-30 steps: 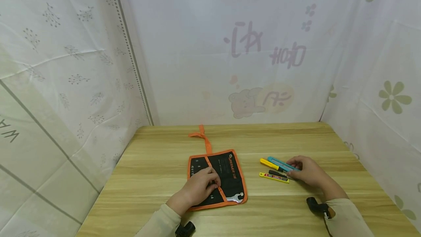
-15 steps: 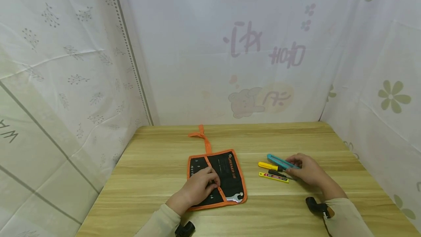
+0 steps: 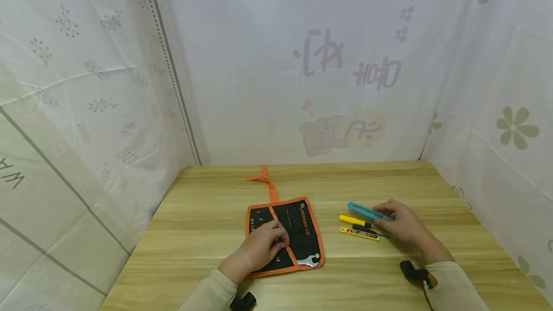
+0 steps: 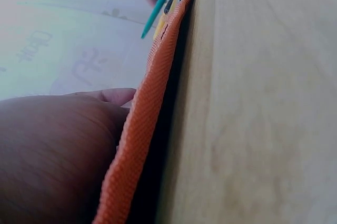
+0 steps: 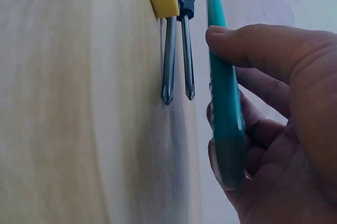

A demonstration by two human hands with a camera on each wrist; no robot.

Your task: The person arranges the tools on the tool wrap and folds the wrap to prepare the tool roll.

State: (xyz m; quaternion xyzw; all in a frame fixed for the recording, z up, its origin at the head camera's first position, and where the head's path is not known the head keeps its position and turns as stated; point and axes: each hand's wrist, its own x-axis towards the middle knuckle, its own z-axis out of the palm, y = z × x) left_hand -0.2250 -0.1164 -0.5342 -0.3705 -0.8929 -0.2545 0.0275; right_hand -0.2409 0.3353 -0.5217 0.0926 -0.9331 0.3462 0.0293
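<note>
A black tool pouch (image 3: 308, 234) with orange trim lies flat on the table, a wrench (image 3: 308, 260) showing at its near right corner. My left hand (image 3: 264, 244) is over the pouch, thumb and curled fingertips pinching the orange middle strip; the fingertips are partly hidden. My right hand (image 3: 402, 224) holds a teal utility knife (image 5: 224, 87) between thumb and fingers, just above the table. Beside it lie a yellow-handled screwdriver (image 3: 352, 220), a second screwdriver with a black grip (image 3: 363, 228), and a flat yellow case (image 3: 359, 233). Two cross-shaped tips show in the right wrist view.
The wooden table (image 3: 207, 215) reaches back to a printed white curtain (image 3: 259, 85), with curtains on both sides too. An orange tie strap (image 3: 272, 191) runs from the pouch toward the back edge. Each wrist wears a small black camera.
My right hand has moved slightly left with the utility knife, drawing it clear of the screwdrivers. The yellow-handled screwdriver shifted a little left. My left hand stays in place.
</note>
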